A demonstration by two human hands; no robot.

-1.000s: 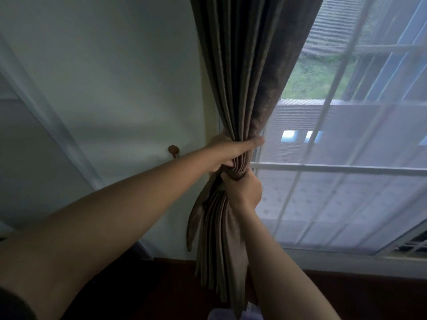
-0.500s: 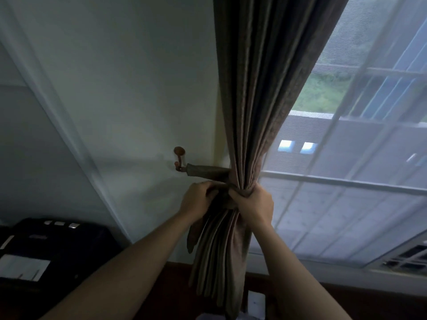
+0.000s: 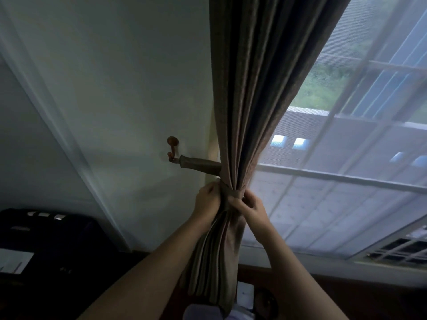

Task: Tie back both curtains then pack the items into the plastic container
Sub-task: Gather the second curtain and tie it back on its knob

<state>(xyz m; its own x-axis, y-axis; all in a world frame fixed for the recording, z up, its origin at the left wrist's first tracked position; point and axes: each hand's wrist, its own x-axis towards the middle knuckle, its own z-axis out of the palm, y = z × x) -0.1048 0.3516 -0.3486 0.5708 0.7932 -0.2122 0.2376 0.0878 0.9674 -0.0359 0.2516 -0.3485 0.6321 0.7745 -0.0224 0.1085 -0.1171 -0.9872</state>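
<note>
We have both hands closed on the gathered waist of the curtain [image 3: 251, 93], a heavy brown-grey cloth that falls in deep, soft pleats. Our left hand [image 3: 208, 202] clenches the bunched folds from the wall side, and our right hand [image 3: 249, 210] pinches the fabric tie-back [image 3: 201, 164] where it wraps the front of the bundle, fingers curled over the band.

Above our grip and toward the wall, the tie-back runs as a flat, taut strap of the same matte cloth to a small rounded reddish-brown hook [image 3: 172, 150] on the smooth pale wall [image 3: 120, 84]. Below our hands the pleats hang loose in stacked, ribbon-like edges. To the right of the grip, a sheer white curtain [image 3: 335, 204] veils the window bars. The plastic container is not clearly visible here.
</note>
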